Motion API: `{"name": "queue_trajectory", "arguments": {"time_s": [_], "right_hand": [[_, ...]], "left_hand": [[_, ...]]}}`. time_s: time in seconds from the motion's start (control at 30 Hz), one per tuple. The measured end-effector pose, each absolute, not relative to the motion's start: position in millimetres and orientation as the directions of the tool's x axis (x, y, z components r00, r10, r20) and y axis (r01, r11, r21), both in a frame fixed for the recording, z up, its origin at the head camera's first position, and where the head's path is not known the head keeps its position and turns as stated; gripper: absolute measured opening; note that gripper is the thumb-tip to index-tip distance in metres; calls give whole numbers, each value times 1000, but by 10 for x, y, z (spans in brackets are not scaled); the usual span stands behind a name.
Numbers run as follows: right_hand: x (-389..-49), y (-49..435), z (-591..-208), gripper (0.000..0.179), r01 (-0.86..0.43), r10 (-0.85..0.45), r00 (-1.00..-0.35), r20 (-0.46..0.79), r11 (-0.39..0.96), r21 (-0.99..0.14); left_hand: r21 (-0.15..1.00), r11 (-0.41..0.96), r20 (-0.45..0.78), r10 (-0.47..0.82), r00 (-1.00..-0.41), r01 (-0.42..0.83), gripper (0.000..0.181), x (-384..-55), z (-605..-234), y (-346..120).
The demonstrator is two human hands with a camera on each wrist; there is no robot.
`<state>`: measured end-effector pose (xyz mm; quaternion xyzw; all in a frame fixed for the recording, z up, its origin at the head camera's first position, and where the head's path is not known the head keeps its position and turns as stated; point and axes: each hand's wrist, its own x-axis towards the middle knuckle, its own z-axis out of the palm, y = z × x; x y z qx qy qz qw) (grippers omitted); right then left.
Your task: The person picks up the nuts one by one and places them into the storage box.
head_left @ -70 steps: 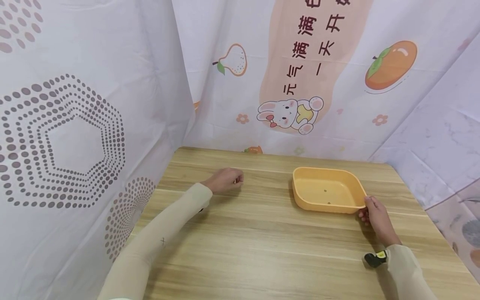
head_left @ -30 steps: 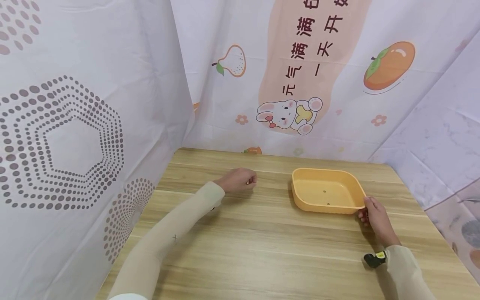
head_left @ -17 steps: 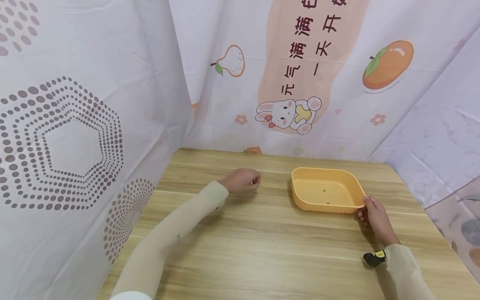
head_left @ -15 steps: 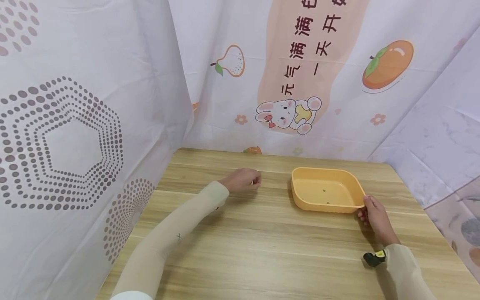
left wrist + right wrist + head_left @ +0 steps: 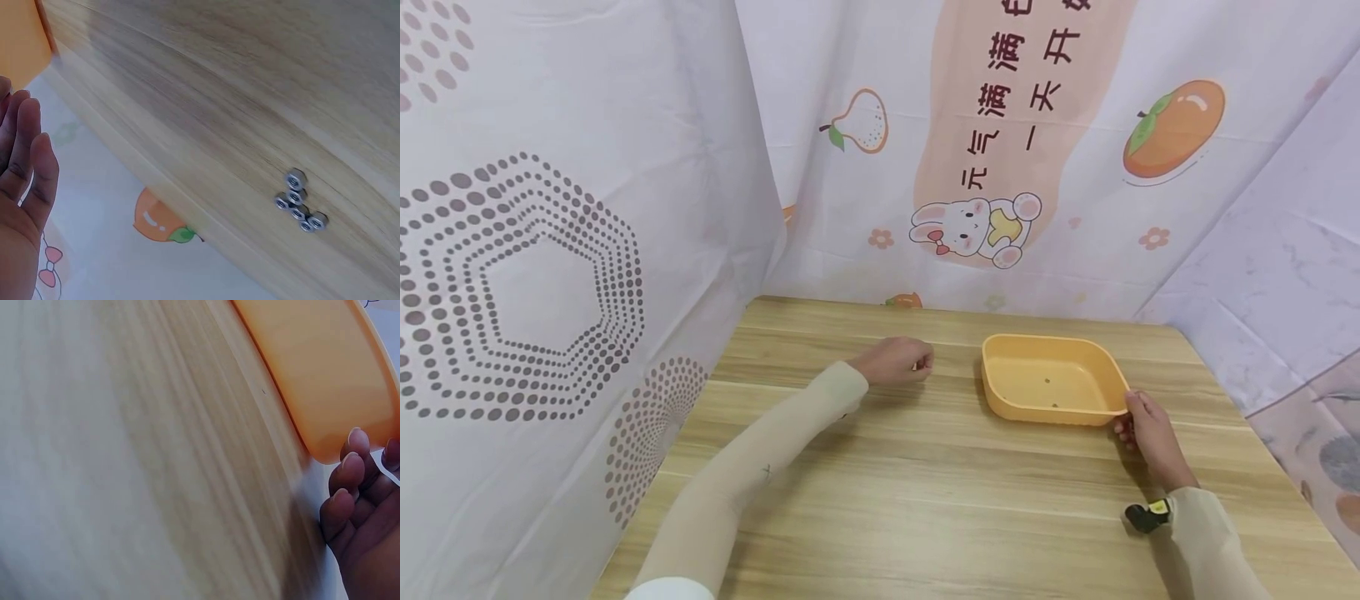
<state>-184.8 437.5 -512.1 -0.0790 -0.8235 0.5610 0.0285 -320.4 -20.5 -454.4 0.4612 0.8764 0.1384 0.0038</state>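
Observation:
My left hand [image 5: 897, 361] is over the table left of the orange tray [image 5: 1030, 413], its thumb and fingertips drawn together in a pinch. The nut between them is nearly all hidden by the fingers [image 5: 28, 134]. Several metal hex nuts [image 5: 297, 200] lie clustered on the wood behind this hand in the left wrist view; the left arm hides them from the head view. Inside the shallow tray sit two small nuts [image 5: 1055, 406]. My right hand [image 5: 1153, 433] grips the tray's near right corner, thumb on the rim and fingers [image 5: 347, 472] below it.
The wooden table [image 5: 925, 517] ends at a printed cloth [image 5: 865, 208] hanging along its back. Another patterned cloth [image 5: 550, 292] hangs on the left. A dark wrist device [image 5: 1146, 517] hangs by the right cuff.
My left hand has travelled steadily to the right toward the tray, keeping its pinched shape. The right hand and the tray have stayed where they were.

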Motion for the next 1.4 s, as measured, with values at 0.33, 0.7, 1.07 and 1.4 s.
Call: {"name": "queue_trajectory", "arguments": {"time_s": [0.33,0.7,1.07,1.4], "right_hand": [[-1846,4363,-5115,49,88,166,-986,-32,346,-934],[-1844,4360,-5139,48,78,168,-986,-18,357,-931],[-1863,4373,-5141,50,101,175,-984,-39,359,-928],[-1860,4385,-5171,46,90,182,-983,-25,358,-929]], "left_hand": [[260,534,123,808,-576,805,10,-3186,-4527,-89],[285,491,118,835,-538,823,10,-3212,-4558,62],[315,481,143,828,-542,818,9,-3205,-4472,162],[308,502,153,812,-563,808,7,-3218,-4396,228]]}}
